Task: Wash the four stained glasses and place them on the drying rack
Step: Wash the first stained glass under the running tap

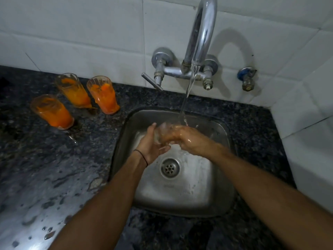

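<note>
The glass (162, 132) under wash is clear and wet, blurred, with a faint orange tint at its right end; it lies on its side above the sink (180, 197), just beneath the stream of water (185, 103) falling from the chrome faucet (200, 38). The left hand (152, 144) cups it from below with curled fingers, and the right hand (188, 138) wraps round its other end; whether those fingers reach inside cannot be told. On the desk (54, 163), left of the sink, stand the near stained glass (54, 111), the back-left stained glass (73, 91) and the back-right stained glass (103, 96), each tapered and smeared thick orange inside. The desk is dark speckled polished stone dotted with water drops; the sink is a rounded square of brushed steel with a round perforated drain (170, 167)
</note>
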